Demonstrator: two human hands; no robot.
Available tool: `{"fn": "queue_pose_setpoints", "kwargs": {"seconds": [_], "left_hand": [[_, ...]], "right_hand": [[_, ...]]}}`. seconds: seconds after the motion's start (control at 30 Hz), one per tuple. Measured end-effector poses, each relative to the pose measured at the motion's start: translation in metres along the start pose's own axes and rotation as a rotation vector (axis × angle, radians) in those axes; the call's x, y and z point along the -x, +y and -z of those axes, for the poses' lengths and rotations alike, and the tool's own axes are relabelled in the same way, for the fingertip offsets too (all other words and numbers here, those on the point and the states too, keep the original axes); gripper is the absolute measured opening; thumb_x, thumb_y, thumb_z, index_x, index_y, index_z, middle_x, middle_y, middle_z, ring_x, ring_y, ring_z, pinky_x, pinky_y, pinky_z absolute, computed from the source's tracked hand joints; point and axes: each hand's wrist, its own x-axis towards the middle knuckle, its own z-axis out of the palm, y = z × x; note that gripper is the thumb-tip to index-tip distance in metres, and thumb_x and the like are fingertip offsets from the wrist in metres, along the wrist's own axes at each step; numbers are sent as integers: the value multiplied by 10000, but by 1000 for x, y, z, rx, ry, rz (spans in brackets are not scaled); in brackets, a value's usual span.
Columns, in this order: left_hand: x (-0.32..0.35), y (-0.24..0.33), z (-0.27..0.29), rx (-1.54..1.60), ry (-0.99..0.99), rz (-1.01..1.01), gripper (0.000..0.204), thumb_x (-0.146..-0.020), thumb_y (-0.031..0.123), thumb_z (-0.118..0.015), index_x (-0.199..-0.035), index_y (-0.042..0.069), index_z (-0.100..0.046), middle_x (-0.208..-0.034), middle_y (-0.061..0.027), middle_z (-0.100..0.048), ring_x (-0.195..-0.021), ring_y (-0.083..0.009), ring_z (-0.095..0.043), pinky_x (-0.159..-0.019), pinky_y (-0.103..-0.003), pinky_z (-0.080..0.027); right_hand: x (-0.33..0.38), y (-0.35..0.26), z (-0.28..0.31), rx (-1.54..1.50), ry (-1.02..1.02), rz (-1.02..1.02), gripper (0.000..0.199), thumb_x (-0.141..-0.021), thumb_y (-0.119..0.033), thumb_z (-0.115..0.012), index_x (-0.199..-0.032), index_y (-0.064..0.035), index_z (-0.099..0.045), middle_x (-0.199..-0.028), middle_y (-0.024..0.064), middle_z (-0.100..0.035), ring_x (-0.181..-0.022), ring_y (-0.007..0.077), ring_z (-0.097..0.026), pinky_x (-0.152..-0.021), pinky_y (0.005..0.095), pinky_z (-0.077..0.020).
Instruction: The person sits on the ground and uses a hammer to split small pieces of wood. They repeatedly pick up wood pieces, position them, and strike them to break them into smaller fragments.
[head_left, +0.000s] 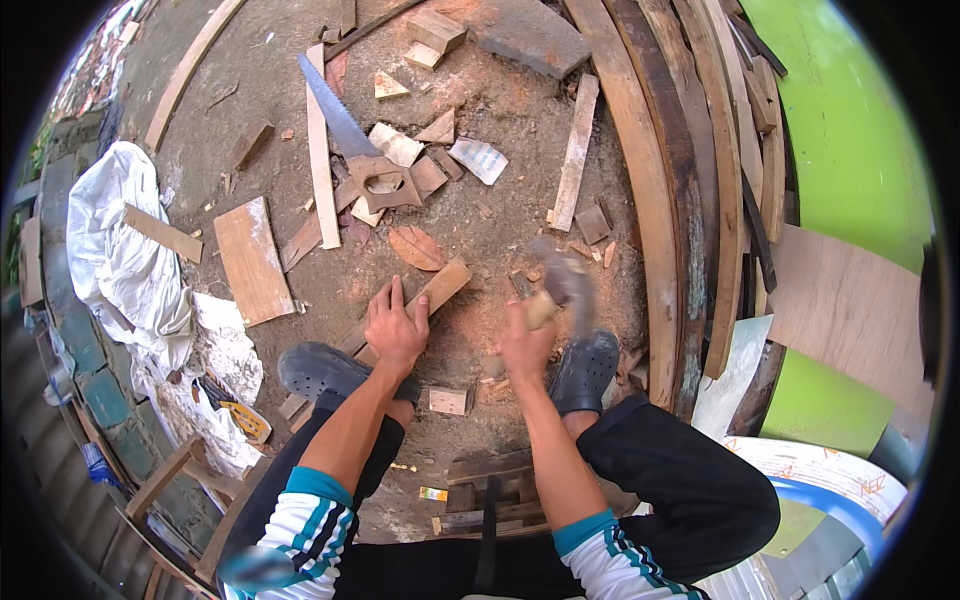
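- Step, as I read it: hammering on wood strip (432,292), lying on dirt ground (490,215) betw. the feet.
- Left hand (396,328) flat on strip, fingers spread, pinning it.
- Right hand (524,342): grip closed round hammer (560,285) handle; head blurred, raised above ground.
- Next move calls for a square hit w/ left fingers clear.
- Packages: small white printed wrapper (478,159) near handsaw (352,148); white plastic sheet (115,250) far left.

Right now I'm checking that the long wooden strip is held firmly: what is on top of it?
The left hand presses flat on the long wooden strip; a dark clog seems to pin its lower end. The wood under the palm is hidden. The right hand holds a blurred hammer.
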Motion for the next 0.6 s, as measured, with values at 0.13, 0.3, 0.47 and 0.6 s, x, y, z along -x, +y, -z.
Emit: {"fn": "queue_pose_setpoints", "kwargs": {"seconds": [0.13,0.3,0.47,0.6], "left_hand": [[5,-5,-3,-6,11,-1,579,-932,432,-586,-1333,15,-593,-1236,-172,-618,-1109,-359,-593,-942,-462,-489],[3,-4,4,-9,-31,36,554,-946,409,-567,-1363,45,-579,-1273,-175,-614,-1159,-362,-588,-942,-462,-496],[1,1,1,1,-30,2,547,-954,401,-554,-1362,37,-581,-1275,-177,-616,-1168,-360,-584,-953,-471,-488],[2,-6,-1,-4,-32,24,574,-952,422,-561,-1363,22,-570,-1267,-180,-606,-1147,-369,-578,-960,-468,-478]], "right_hand": [[3,-39,-9,231,-187,-187,223,-903,-163,-601,-772,12,-555,-543,87,-535,-423,163,-547,-389,343,-434],[13,-57,-3,-348,-15,-41,226,-911,-156,-609,-778,2,-519,-538,40,-481,-403,137,-484,-356,334,-381],[-7,-37,-9,40,-246,-448,158,-923,-99,-568,-872,-77,-421,-580,-22,-403,-424,99,-428,-370,278,-381],[-24,-78,21,-278,-184,-340,161,-920,-112,-591,-886,-56,-445,-578,-25,-436,-409,88,-422,-361,275,-390]]}}
